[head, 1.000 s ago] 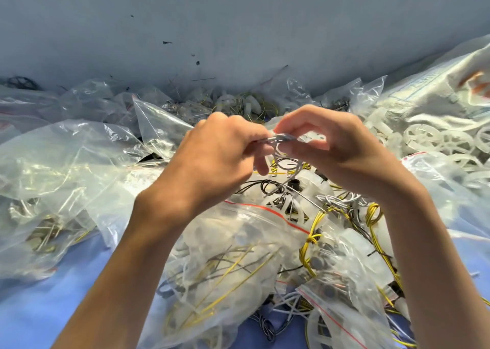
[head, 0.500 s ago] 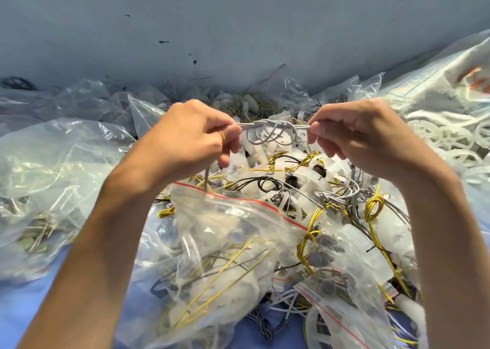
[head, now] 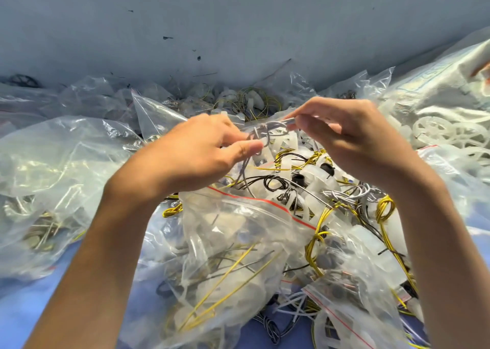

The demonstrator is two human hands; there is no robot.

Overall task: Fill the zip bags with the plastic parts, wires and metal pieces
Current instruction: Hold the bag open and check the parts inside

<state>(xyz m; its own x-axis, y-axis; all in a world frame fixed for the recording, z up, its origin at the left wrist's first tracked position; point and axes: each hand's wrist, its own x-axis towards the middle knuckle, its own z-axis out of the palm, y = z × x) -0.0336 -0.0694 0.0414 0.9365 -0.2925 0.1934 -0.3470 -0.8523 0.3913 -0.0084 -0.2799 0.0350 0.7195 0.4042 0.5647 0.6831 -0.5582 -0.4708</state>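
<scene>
Bags (head: 53,163) lie filled beside the fingers (head: 246,147); loose wires (head: 383,208) and parts (head: 315,175) remain below; left hand (head: 191,157), right hand (head: 352,136) pinch a grey wire (head: 267,128).

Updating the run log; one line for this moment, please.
left hand: pinches grey wire | right hand: pinches same wire | wire: above loose parts | zip bag: beneath hands, holds wires
</scene>
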